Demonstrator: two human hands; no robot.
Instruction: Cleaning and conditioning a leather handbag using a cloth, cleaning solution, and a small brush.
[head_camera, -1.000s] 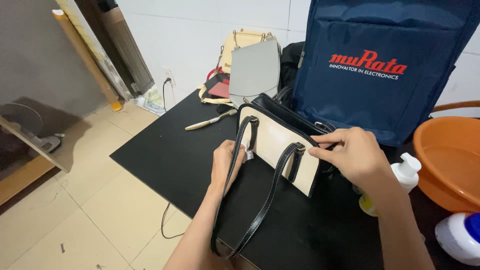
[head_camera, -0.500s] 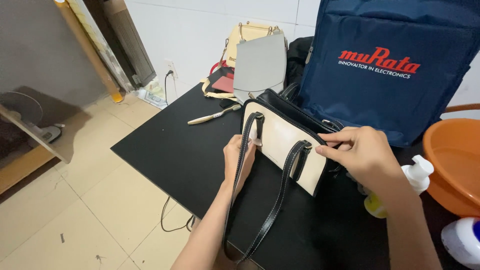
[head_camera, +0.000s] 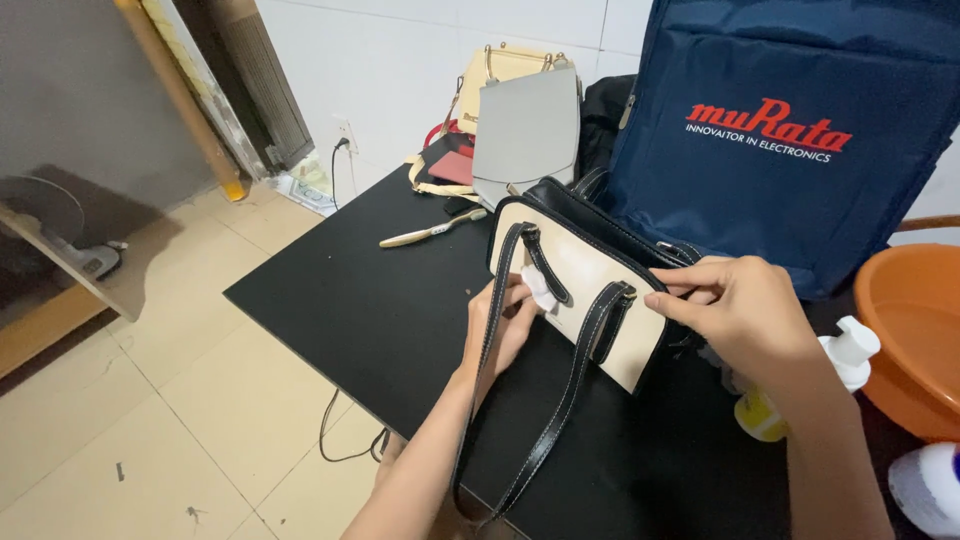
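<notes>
While upright on the black table (head_camera: 330, 300), handbag (head_camera: 590, 275): long axis runs left-near to right-far.
Left hand (head_camera: 505, 325): pinches white wipe (head_camera: 541, 290) against front panel.
Right hand (head_camera: 735, 310): grips top edge.
Nearer hand: left.

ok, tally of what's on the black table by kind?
Bags: 4 – cream handbag, navy bag, grey bag, beige bag
Bottles: 2 – pump bottle, white bottle
Basins: 1 – orange
Brushes: 1
Total: 8
</notes>
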